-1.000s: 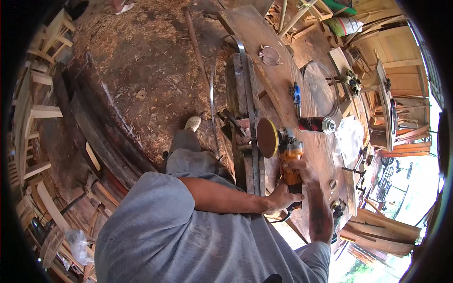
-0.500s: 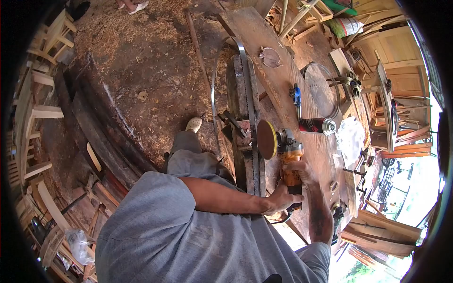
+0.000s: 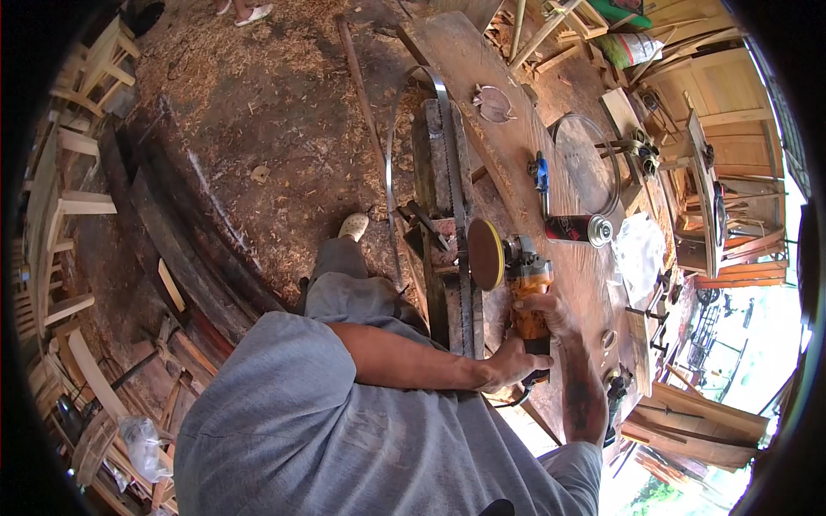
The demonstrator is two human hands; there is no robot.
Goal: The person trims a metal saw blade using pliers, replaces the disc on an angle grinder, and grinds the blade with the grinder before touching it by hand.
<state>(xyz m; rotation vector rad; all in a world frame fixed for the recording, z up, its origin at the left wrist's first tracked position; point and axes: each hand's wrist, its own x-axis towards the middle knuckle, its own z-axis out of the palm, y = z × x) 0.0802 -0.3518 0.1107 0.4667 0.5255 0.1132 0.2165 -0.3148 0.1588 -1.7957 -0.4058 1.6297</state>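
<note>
An orange and black angle grinder (image 3: 530, 279) is held in both my hands, above the near side of the bench. My left hand (image 3: 513, 361) wraps round its dark rear end. Farther forward, my right hand (image 3: 552, 311) grips the orange body. The round disc (image 3: 486, 254), brown with a yellow rim, faces left. Its edge is right by a toothed band saw blade (image 3: 465, 301); I cannot tell whether they touch. That blade stands along a long wooden block (image 3: 439, 163), and its metal band loops round to the left.
On the wooden bench (image 3: 508, 185) are a blue-handled torch head (image 3: 539, 172), a gas can (image 3: 578, 230), a wire hoop (image 3: 555, 142) and a clear plastic bag (image 3: 639, 249). Dark curved planks (image 3: 185, 241) lie left on the shaving-strewn floor. Another person's feet (image 3: 254, 15) show at top.
</note>
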